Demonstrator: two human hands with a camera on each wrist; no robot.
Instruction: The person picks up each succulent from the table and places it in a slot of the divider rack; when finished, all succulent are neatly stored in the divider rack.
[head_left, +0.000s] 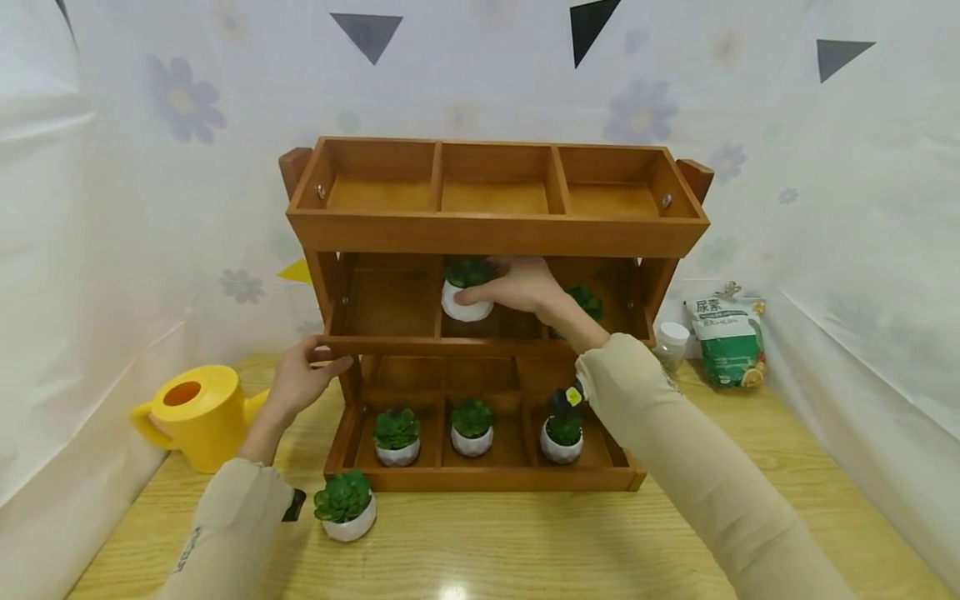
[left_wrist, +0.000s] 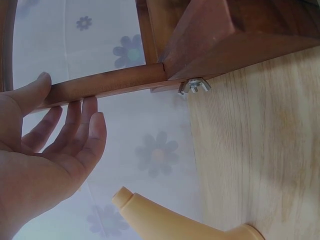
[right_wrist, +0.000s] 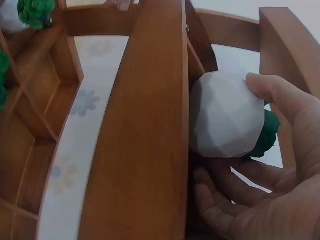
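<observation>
My right hand (head_left: 521,287) holds a potted succulent (head_left: 467,304) at the middle compartment of a wooden shelf's (head_left: 495,235) middle tier. Up close in the right wrist view, thumb and fingers grip the faceted white pot (right_wrist: 225,117), whose green leaves (right_wrist: 270,135) point away from the shelf's front board (right_wrist: 135,125). My left hand (head_left: 300,379) is at the shelf's left side; the left wrist view has its thumb and fingers on opposite sides of the wooden side post (left_wrist: 120,81). Another succulent (head_left: 585,302) sits in the right compartment of that tier, partly behind my right arm.
Three succulents, one of them the left plant (head_left: 397,437), stand in the bottom tier. One more potted succulent (head_left: 347,508) is on the table before the shelf. A yellow watering can (head_left: 202,417) stands left; a lidded jar (head_left: 670,346) and a green-white bag (head_left: 727,342) are right.
</observation>
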